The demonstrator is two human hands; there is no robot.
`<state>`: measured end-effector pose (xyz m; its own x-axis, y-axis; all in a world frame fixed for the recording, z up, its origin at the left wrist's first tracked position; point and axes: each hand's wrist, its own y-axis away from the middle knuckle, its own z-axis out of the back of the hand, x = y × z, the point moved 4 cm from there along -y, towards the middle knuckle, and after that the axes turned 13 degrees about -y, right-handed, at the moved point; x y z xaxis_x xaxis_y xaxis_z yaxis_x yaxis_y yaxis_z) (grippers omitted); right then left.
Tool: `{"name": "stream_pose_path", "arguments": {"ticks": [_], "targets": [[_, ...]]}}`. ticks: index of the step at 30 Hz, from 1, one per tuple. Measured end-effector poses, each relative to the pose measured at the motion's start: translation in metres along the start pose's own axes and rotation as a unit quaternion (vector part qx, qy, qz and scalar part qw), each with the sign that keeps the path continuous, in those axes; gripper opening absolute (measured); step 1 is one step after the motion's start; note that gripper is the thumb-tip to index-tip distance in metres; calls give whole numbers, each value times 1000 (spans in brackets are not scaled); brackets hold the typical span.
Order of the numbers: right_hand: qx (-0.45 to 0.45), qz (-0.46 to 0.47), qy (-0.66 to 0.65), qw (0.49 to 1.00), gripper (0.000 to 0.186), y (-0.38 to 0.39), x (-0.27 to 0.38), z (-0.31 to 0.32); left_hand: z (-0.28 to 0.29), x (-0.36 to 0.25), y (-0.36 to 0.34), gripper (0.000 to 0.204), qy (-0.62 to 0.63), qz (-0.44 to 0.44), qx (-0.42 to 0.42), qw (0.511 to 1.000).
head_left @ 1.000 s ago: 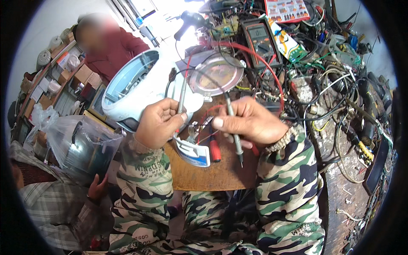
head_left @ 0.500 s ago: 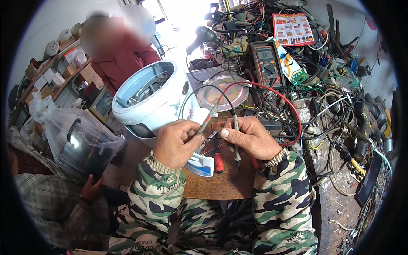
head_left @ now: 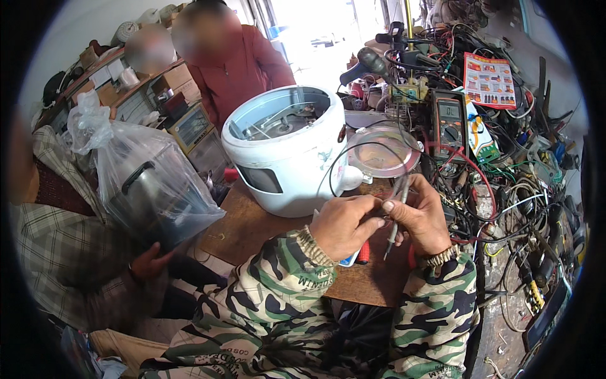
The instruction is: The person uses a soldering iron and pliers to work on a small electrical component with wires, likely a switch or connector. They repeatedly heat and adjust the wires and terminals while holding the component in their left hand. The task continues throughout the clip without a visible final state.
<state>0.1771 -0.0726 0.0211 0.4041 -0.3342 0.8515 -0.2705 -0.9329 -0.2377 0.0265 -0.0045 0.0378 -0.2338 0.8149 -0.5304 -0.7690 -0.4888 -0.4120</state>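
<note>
My right hand (head_left: 421, 211) is closed around a grey multimeter test probe (head_left: 392, 234), its tip slanting down over the wooden table. My left hand (head_left: 344, 228) is beside it, fingers pinched together against the right hand's fingers; what they hold is hidden. Black and red test leads run from the hands, the red lead (head_left: 489, 189) looping to the right near the multimeter (head_left: 449, 123) with its lit display. Just beyond my hands, a white cooker body (head_left: 303, 180) stands with its top open, metal parts and wires inside. A red tool handle (head_left: 363, 254) shows partly beneath my hands.
A round metal lid (head_left: 407, 165) lies behind the hands. Tangled cables and tools crowd the bench (head_left: 505, 303) at right. At left, a person in plaid (head_left: 69, 234) is by a clear plastic bag (head_left: 164, 183) with a dark pot inside; another in red (head_left: 237, 76) stands behind the cooker.
My view has swung left, so the scene sits further right. My hands have come together from holding a probe each, and the right hand's probe is now tilted.
</note>
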Motion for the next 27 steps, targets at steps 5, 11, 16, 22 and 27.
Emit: {"name": "stream_pose_path", "arguments": {"ticks": [5, 11, 16, 22, 27], "targets": [[-1, 6, -26, 1000, 28, 1, 3, 3, 2, -17, -1, 30, -60, -71, 4, 996], [-69, 82, -11, 994, 25, 1, 3, 9, -4, -30, 0, 38, -201, -76, -48, 975], [-56, 109, -8, 992, 25, 2, 1, 4, 4, -31, 2, 23, -193, -73, -24, 978], [-25, 57, -44, 997, 33, 0, 1, 11, 40, 29, -8, 21, 16, 24, -37, 999], [39, 3, 32, 999, 35, 2, 1, 10, 53, 29, 1, 27, -86, 53, -11, 995]]}}
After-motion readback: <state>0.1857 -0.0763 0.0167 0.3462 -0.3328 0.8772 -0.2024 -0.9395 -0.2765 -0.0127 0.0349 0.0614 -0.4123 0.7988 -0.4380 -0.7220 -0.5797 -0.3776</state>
